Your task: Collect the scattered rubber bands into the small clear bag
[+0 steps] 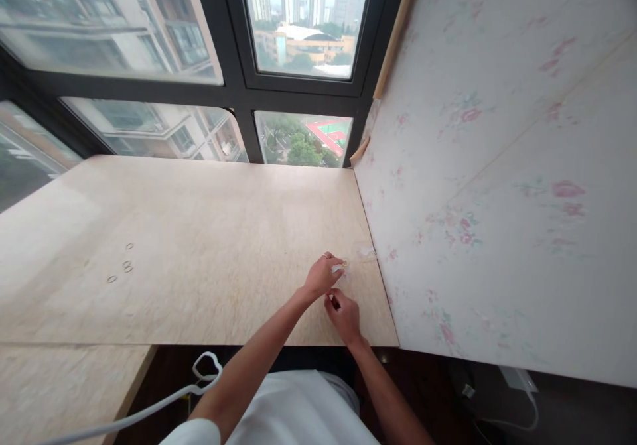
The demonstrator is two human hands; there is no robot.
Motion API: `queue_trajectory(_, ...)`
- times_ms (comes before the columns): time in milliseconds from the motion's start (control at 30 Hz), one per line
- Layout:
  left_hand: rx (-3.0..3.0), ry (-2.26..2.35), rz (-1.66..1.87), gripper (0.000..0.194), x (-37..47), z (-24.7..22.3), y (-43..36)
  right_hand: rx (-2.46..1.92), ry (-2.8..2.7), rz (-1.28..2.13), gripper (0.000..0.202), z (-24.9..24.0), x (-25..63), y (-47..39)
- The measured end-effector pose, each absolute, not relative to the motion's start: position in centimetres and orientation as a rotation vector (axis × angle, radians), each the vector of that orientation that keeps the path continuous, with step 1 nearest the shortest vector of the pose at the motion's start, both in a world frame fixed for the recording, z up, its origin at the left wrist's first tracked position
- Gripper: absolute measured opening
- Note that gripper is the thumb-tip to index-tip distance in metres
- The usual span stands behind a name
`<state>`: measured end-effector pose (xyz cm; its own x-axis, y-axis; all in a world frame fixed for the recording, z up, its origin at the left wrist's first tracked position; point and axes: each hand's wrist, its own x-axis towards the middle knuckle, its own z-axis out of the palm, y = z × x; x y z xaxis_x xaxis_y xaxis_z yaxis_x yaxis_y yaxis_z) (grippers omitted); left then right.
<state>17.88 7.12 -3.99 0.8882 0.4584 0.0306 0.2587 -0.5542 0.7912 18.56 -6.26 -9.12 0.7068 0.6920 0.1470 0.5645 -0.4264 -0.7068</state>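
Observation:
My left hand (323,276) reaches over the right part of the pale stone-patterned sill (213,233), a ring on one finger. Its fingers touch a small clear plastic piece (339,270), with a tiny yellowish bit at its edge. Just below and to the right, my right hand (343,311) is closed, thumb and fingertips pressed together; whatever they pinch is too small to make out. More clear plastic (367,253) lies by the wall, right of my hands.
Several thin rings (128,266) lie on the left of the sill. A dark-framed window (298,100) stands behind, a flowered wall (472,199) at the right. A white cable (149,413) curves at the lower left, and a white device (517,379) sits at the lower right.

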Motion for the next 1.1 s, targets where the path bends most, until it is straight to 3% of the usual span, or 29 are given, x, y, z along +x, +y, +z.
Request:
queue_trajectory(100,2.213,0.519,0.295,0.026,17.1,-4.3,7.6,-2.137,-0.961,0.228,0.027,-9.1,18.6,-6.3)
queue_trajectory(600,2.153,0.889,0.517,0.018,2.0,-7.9,12.3,-1.95,-1.019,0.42,0.03,-7.5,18.2,-3.1)
queue_trajectory(867,2.061,0.807,0.669,0.02,-3.0,-8.3,12.1,-1.773,-1.413,0.599,0.036,-4.5,14.0,9.5)
queue_trajectory(1100,1.929,0.798,0.745,0.02,-4.2,-8.6,11.9,-1.716,-1.95,0.659,0.028,-3.0,5.2,24.3)
